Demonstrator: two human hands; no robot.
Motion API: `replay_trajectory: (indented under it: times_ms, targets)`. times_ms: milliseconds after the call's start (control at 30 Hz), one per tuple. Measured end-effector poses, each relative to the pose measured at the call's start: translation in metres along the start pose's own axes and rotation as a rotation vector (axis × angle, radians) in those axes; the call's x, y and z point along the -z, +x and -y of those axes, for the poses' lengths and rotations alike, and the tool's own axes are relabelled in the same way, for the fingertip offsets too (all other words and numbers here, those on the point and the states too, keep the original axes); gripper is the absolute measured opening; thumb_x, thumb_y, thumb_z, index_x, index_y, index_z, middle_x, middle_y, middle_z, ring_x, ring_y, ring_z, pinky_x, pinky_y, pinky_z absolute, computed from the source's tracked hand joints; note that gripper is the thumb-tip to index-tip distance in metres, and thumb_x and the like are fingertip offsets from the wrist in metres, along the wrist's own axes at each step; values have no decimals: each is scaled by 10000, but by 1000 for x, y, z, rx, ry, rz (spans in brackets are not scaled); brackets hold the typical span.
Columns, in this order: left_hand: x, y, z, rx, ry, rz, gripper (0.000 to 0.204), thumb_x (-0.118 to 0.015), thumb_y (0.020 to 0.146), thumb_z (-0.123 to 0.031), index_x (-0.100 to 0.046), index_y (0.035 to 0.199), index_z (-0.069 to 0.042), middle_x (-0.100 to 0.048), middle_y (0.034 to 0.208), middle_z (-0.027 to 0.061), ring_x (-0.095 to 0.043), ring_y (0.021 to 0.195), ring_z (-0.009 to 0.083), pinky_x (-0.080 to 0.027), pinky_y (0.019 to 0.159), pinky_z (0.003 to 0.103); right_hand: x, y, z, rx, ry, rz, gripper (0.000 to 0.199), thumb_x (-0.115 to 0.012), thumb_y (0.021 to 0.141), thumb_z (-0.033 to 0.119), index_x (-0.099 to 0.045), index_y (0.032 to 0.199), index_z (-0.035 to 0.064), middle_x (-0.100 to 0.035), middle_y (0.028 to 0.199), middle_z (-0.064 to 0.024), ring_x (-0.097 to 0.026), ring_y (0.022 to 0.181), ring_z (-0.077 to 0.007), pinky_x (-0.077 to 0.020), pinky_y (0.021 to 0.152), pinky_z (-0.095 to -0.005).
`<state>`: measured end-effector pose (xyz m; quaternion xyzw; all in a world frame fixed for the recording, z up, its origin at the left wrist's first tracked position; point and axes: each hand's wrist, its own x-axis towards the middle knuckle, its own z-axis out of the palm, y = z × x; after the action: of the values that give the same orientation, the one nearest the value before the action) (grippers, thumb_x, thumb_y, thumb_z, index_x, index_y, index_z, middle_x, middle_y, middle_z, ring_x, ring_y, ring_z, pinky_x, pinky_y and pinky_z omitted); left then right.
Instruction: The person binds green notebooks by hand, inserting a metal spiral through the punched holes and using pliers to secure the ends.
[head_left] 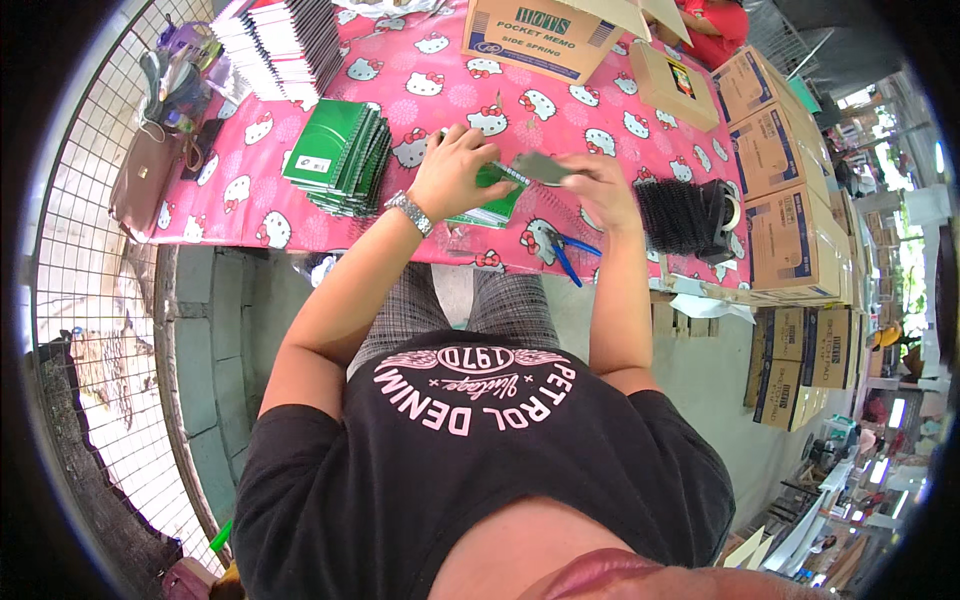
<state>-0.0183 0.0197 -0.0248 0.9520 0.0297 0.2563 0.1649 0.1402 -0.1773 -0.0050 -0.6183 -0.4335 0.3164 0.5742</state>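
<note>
My left hand [458,172], with a metal-banded watch at the wrist, bends over a green notebook [492,212] near the table's front edge. Its fingers press on the notebook's upper part, and the thumb reaches over the cover. A flat dark grey piece [540,168] is pinched in my right hand [604,196], beside the notebook's edge, where a row of small coil loops shows. Whether that piece joins the notebook, I cannot tell. Blue-handled pliers [568,258] lie below my right hand. To the left sits a stack of green spiral notebooks [338,150].
A taller notebook stack [285,45] stands at the back left. Black binding coils [668,215] and a black tape dispenser [716,222] are at the right. An open cardboard box [540,40] is at the back, with piled cartons [790,235] beyond the right edge. A person in red [715,30] is behind.
</note>
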Motion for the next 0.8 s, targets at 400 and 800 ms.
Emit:
replay_trajectory:
  times_ms: [400, 800]
  targets:
    - [4, -4, 0, 29, -55, 7, 465, -765, 723, -405, -596, 1024, -94, -592, 1005, 69, -525, 1031, 287, -413, 904, 461, 5, 13, -15, -12, 144, -52, 214, -718, 822, 80, -704, 1006, -28, -697, 965, -70, -626, 881, -144, -484, 805, -289]
    - [17, 0, 44, 82, -204, 43, 381, -790, 727, -237, -633, 1025, -58, -597, 1016, 117, -580, 998, 326, -473, 894, 410, -13, 39, -8, -29, 298, -12, 222, -721, 844, 114, -700, 1024, -14, -694, 975, -59, -616, 905, -132, -472, 842, -292]
